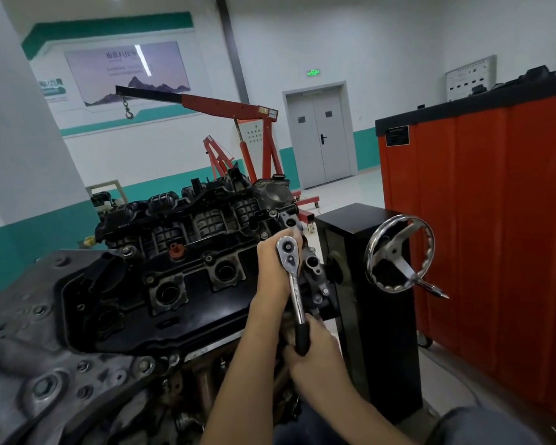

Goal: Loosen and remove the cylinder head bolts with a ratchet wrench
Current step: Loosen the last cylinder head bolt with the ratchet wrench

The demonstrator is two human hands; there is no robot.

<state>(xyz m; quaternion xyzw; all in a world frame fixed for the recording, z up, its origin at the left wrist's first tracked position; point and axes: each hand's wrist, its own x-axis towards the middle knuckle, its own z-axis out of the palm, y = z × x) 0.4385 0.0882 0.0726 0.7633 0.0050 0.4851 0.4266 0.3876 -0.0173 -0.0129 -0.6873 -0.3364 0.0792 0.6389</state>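
Nearest the camera, the right hand (315, 348) is curled tight round the black grip of the ratchet wrench (294, 284), low at the engine's right end. Up the shiny shaft, the left hand (275, 264) is cupped behind the ratchet head, fingers pressed against it, steadying it on the engine (180, 261). Any socket or cylinder head bolt beneath is hidden by the hand, so it probably sits on one, though that cannot be told. Left of the wrench spreads the black valve cover with its open round wells. Just right of the engine stands a black stand (373, 284) carrying a chrome handwheel (398, 252). Farther right is a red cabinet (495, 220); behind the engine, a red engine hoist (238, 117).
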